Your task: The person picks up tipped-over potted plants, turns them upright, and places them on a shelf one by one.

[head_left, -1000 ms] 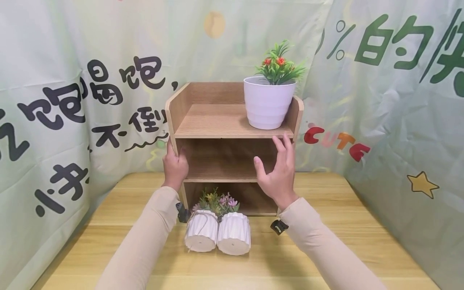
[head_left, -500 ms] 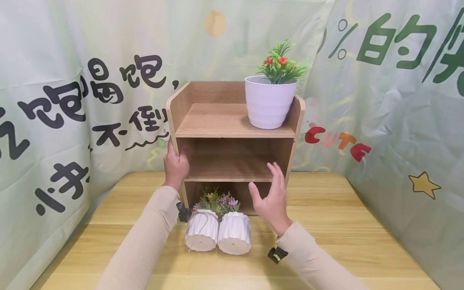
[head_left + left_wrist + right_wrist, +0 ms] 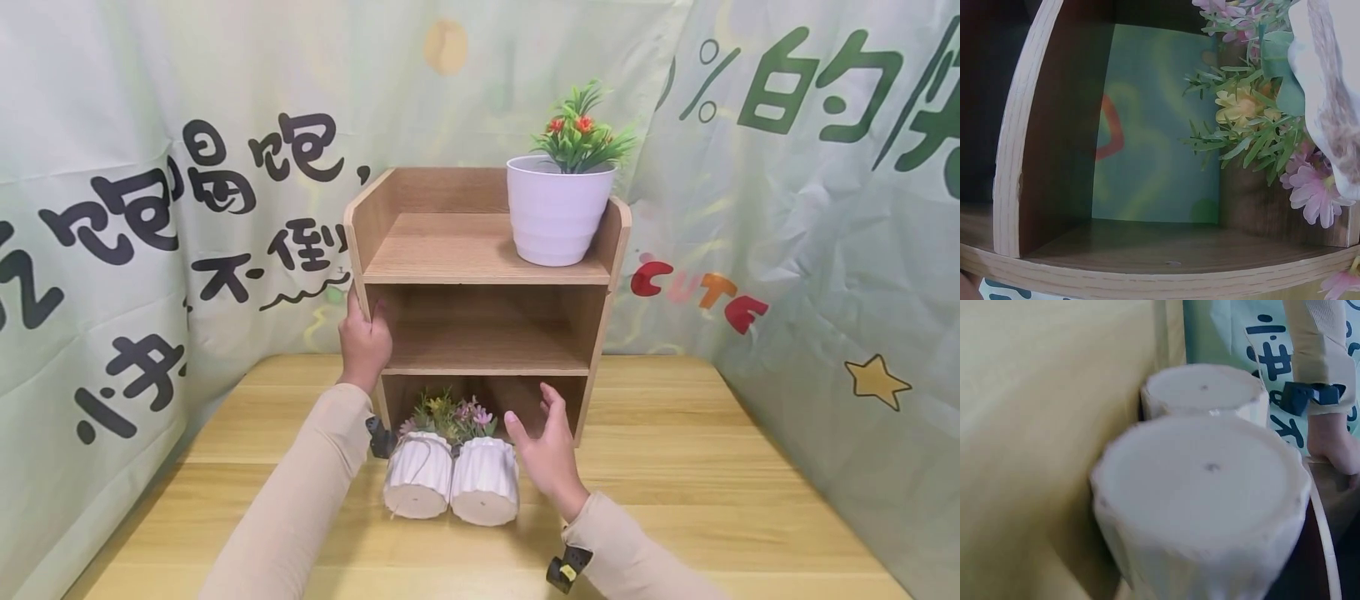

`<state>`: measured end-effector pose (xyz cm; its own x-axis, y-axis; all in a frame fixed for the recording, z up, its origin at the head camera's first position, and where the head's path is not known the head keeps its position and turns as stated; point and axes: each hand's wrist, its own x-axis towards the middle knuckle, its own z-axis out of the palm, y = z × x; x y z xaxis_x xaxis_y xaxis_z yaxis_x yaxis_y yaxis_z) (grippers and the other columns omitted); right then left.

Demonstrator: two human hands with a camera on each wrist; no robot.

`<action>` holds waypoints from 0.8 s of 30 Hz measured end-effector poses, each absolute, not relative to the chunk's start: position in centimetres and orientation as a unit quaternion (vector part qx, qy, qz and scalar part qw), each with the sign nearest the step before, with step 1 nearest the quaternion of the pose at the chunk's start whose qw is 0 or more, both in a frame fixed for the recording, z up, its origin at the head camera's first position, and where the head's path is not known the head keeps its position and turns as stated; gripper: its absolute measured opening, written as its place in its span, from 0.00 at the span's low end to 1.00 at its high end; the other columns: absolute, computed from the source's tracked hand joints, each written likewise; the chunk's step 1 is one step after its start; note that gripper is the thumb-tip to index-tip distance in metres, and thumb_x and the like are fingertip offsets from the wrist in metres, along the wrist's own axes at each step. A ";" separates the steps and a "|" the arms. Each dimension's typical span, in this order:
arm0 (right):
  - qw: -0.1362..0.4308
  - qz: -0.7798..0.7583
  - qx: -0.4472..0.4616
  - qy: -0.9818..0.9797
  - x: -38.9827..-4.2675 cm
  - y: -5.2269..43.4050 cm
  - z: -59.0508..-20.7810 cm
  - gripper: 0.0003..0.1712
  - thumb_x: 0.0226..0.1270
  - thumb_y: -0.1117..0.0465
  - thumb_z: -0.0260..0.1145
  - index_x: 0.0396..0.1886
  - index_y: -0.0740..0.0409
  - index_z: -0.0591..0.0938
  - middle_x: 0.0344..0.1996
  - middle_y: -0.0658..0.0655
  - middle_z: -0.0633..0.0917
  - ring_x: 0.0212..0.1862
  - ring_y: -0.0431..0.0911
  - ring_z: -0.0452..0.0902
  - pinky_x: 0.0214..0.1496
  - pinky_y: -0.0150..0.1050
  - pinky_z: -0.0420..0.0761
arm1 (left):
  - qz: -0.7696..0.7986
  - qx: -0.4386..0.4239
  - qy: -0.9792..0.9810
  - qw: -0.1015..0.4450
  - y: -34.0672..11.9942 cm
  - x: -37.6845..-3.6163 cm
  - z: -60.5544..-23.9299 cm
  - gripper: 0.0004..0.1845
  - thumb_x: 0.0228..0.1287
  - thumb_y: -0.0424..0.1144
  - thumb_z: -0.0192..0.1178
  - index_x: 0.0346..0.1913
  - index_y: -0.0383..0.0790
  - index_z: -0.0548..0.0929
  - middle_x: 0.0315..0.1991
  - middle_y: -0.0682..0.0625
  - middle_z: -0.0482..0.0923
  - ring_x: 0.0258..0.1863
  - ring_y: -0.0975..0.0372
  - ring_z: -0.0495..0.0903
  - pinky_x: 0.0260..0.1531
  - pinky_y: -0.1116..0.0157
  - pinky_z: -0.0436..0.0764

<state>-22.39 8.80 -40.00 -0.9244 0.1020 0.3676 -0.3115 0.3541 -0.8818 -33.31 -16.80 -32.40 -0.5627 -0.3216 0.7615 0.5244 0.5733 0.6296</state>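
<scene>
A small wooden shelf unit (image 3: 480,258) stands at the back of the table. My left hand (image 3: 363,337) grips its left side panel at the middle tier. Two white ribbed pots lie on their sides in front of the bottom compartment, the left pot (image 3: 417,477) and the right pot (image 3: 485,482), their flowers (image 3: 450,417) pointing into the shelf. My right hand (image 3: 546,446) hovers open just right of the right pot, touching nothing. The right wrist view shows both pot bases (image 3: 1204,481) close up. The left wrist view shows the flowers (image 3: 1254,119) inside the compartment.
A larger white pot with a green, red-flowered plant (image 3: 558,200) stands on the right of the top shelf. Printed green curtains (image 3: 810,208) close in the back and sides. The wooden table (image 3: 712,500) stretches right and toward me.
My right hand has dropped from the middle shelf opening down to beside the right lying pot. The left hand has kept its hold on the shelf side.
</scene>
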 end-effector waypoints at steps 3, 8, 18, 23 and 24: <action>0.157 0.588 0.047 -0.792 -22.2 8.6 -40.4 0.42 0.67 0.54 0.65 0.71 0.66 0.55 0.68 0.72 0.61 0.69 0.65 0.57 0.66 0.59 0.61 | -0.460 -0.065 -0.757 0.460 -16.7 -33.3 -32.4 0.24 0.70 0.33 0.53 0.66 0.32 0.66 0.46 0.27 0.79 0.46 0.36 0.80 0.48 0.44 0.76; 0.103 0.641 0.016 -0.761 -22.0 8.0 -41.1 0.44 0.68 0.54 0.65 0.72 0.68 0.53 0.68 0.75 0.59 0.68 0.68 0.56 0.66 0.60 0.61 | -0.461 -0.061 -0.758 0.457 -16.7 -33.2 -32.3 0.24 0.70 0.33 0.53 0.67 0.33 0.66 0.45 0.26 0.79 0.45 0.36 0.80 0.47 0.43 0.76; 0.023 0.684 -0.039 -0.728 -21.6 6.7 -42.1 0.48 0.66 0.53 0.66 0.71 0.73 0.50 0.65 0.79 0.59 0.65 0.71 0.58 0.66 0.61 0.59 | -0.461 -0.060 -0.760 0.455 -16.8 -33.1 -32.2 0.24 0.71 0.36 0.52 0.67 0.33 0.66 0.42 0.25 0.79 0.42 0.35 0.80 0.45 0.42 0.76; -0.015 0.683 -0.047 -0.728 -21.5 6.3 -42.4 0.51 0.64 0.50 0.67 0.71 0.73 0.50 0.63 0.80 0.62 0.62 0.70 0.62 0.66 0.61 0.60 | -0.463 -0.059 -0.760 0.453 -16.7 -33.1 -32.2 0.23 0.71 0.35 0.52 0.66 0.33 0.66 0.44 0.26 0.79 0.44 0.35 0.80 0.47 0.43 0.76; -0.020 0.678 -0.048 -0.733 -21.5 6.2 -42.4 0.52 0.63 0.48 0.68 0.71 0.73 0.49 0.63 0.80 0.61 0.62 0.71 0.62 0.66 0.61 0.59 | -0.462 -0.059 -0.759 0.454 -16.7 -33.1 -32.2 0.23 0.71 0.35 0.52 0.66 0.33 0.66 0.44 0.26 0.79 0.44 0.35 0.80 0.47 0.42 0.76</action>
